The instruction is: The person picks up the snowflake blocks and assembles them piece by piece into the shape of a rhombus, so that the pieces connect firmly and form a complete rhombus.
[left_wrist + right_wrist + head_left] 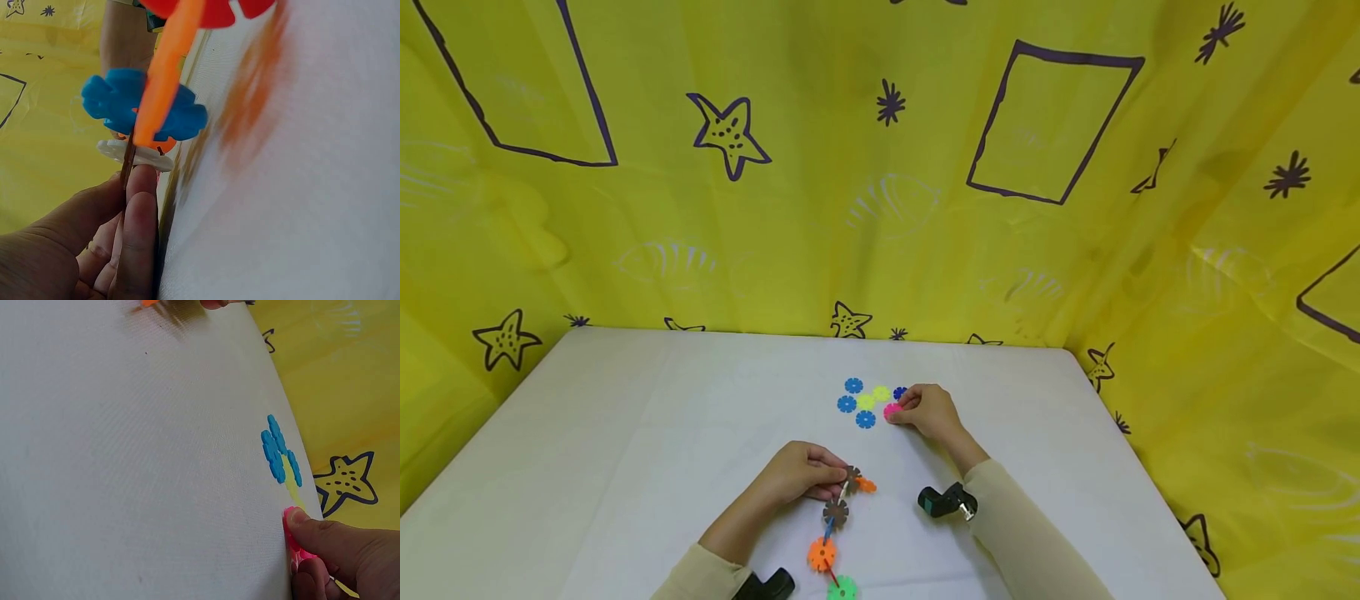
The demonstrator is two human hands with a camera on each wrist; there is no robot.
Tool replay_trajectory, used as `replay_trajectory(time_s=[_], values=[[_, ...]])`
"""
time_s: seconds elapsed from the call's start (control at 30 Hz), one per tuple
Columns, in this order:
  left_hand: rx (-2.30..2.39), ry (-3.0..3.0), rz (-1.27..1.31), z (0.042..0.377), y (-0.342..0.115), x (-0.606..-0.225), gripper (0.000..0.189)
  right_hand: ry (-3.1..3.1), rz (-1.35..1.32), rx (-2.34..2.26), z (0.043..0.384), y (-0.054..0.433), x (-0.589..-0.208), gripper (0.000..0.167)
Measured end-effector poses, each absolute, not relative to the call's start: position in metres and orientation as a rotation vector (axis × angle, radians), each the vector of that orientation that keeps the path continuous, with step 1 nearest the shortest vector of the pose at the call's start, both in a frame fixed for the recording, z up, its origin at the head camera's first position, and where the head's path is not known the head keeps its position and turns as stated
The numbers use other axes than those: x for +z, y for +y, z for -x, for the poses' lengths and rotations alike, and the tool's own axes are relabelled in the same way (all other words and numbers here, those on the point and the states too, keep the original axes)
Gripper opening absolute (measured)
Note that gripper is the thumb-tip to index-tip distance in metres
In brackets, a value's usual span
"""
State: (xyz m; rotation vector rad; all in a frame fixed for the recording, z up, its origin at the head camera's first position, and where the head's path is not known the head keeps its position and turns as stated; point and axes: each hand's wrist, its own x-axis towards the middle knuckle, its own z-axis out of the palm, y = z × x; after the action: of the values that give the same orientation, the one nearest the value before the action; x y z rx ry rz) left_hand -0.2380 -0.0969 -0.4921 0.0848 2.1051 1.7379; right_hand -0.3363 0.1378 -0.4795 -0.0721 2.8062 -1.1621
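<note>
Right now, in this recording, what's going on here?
A person is working with notched plastic discs at a white table. The left hand holds a multicoloured chain of linked discs by a brown disc. Farther out, the right hand pinches a pink disc beside loose blue discs and yellow discs. The pink disc is apart from the chain.
</note>
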Motion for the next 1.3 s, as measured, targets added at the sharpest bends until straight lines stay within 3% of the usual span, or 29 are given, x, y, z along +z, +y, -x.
replay_trajectory(time_s=[0.73, 1.3], values=[[1.732, 2.113, -0.068, 0.238, -0.095, -0.493, 0.018, 2.802, 0.095, -1.285, 0.316, 0.142, -0.487, 0.020], [1.747, 2.121, -0.067, 0.237, -0.095, -0.492, 0.019, 2.479, -0.010, -1.678, 0.283, 0.152, -0.493, 0.020]])
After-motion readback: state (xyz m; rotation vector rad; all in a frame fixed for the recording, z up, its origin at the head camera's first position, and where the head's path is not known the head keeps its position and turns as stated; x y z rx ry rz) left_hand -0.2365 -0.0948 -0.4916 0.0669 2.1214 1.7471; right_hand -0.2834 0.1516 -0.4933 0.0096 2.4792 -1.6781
